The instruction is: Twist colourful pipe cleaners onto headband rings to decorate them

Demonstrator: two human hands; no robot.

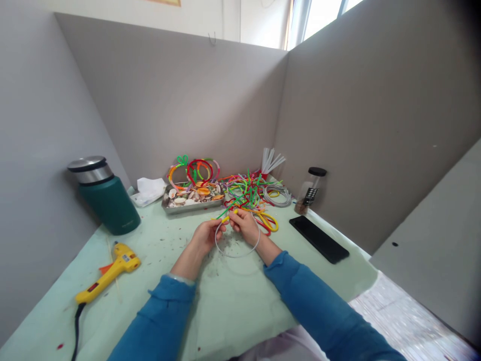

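Observation:
A thin pale grey ring [236, 256] is held up over the table between my two hands. Yellow pipe cleaner [226, 219] is wrapped along the far part of the ring. My left hand [207, 234] is closed on the ring at its left side, beside the yellow section. From the right, my right hand [245, 225] pinches the yellow pipe cleaner against the ring. Just beyond the hands lies a tangled pile of coloured pipe cleaners [250, 193], with green, red and yellow strands reaching close to the fingers.
A metal tray [193, 206] of shells stands at the back, with wrapped rings [200, 171] on it. Left are a green tumbler [108, 203], tissues [150, 188] and a yellow glue gun [108, 273]. Right are grey coils [280, 196], a clear bottle [310, 193] and a black phone [318, 238].

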